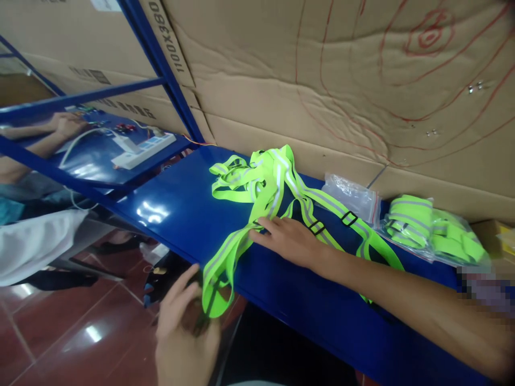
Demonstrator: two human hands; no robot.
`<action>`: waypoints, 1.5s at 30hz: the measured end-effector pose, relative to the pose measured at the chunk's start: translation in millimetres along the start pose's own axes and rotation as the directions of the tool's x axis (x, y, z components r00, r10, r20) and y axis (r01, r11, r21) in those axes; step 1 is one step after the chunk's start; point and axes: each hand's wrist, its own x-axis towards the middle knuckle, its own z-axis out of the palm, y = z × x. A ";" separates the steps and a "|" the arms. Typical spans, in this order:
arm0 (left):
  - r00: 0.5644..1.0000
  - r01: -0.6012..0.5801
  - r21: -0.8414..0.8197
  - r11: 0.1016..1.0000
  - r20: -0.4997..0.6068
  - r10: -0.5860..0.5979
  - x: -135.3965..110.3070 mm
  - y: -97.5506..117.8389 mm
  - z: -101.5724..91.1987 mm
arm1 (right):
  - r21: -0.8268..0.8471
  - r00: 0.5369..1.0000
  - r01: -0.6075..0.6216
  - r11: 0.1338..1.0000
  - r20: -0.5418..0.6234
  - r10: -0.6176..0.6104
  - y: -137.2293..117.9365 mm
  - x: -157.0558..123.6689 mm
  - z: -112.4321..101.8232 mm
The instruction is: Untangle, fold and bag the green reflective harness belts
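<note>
A neon yellow-green reflective strap vest point(265, 185) with grey stripes and black buckles lies tangled on a glossy blue shelf point(181, 209). One loop of it hangs over the shelf's front edge. My right hand point(287, 238) lies flat on the shelf with fingers stretched out, fingertips pressing the strap near its middle. My left hand point(183, 324) is below the shelf edge, fingers apart, next to the hanging loop; I cannot tell whether it touches it.
Packed neon vests in clear bags point(430, 228) and an empty clear bag point(352, 195) lie at the right. Cardboard point(341, 80) walls the back. On another blue shelf at the left, another person's arm point(48, 134) rests near a white power strip point(142, 150).
</note>
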 end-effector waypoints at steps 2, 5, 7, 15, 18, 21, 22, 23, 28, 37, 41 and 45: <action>0.994 -0.105 0.007 0.994 -0.035 0.105 -8.5 -4.3 -4.6 | 0.011 0.996 0.079 0.997 0.030 -0.080 10.1 12.3 6.5; 0.902 -0.420 0.025 0.907 0.123 0.414 -20.9 -7.9 -4.5 | 0.035 0.985 0.152 0.988 0.072 -0.155 19.4 18.5 12.8; 0.832 -0.513 -0.040 0.858 0.221 0.508 -26.0 -4.7 4.4 | 0.048 0.983 0.147 0.988 0.105 -0.152 25.0 7.7 8.7; 0.575 -0.720 -0.190 0.667 0.376 0.727 -1.1 14.1 52.8 | 0.227 0.954 -0.291 0.929 0.134 0.266 57.2 -167.7 -84.8; 0.476 -0.754 -0.222 0.618 0.464 0.747 9.9 15.4 59.2 | 0.169 0.904 -0.402 0.900 0.227 0.362 36.8 -232.4 -88.7; 0.403 -0.787 -0.231 0.571 0.509 0.761 15.4 21.5 64.5 | 0.153 0.883 -0.423 0.893 0.291 0.369 3.4 -257.0 -72.8; 0.390 -0.798 -0.222 0.561 0.519 0.761 16.6 25.2 66.8 | 0.158 0.887 -0.411 0.898 0.299 0.353 -6.5 -256.9 -68.3; 0.380 -0.808 -0.216 0.549 0.520 0.765 17.7 29.7 69.4 | 0.162 0.891 -0.401 0.902 0.296 0.343 -15.0 -254.3 -65.4; 0.310 -0.858 -0.220 0.465 0.502 0.808 24.5 51.3 81.4 | 0.199 0.907 -0.412 0.889 0.183 0.379 -39.7 -241.3 -71.9; 0.358 -0.816 -0.249 0.522 0.491 0.794 20.9 50.3 82.9 | 0.295 0.913 -0.402 0.867 0.066 0.402 -64.9 -230.4 -46.3; 0.434 -0.761 -0.308 0.571 0.413 0.801 22.9 52.9 85.2 | 0.272 0.906 -0.405 0.873 -0.013 0.424 -65.6 -213.6 -37.1; 0.486 -0.693 -0.394 0.604 0.362 0.795 22.4 54.8 86.2 | 0.260 0.878 -0.447 0.856 -0.055 0.475 -63.7 -202.1 -43.8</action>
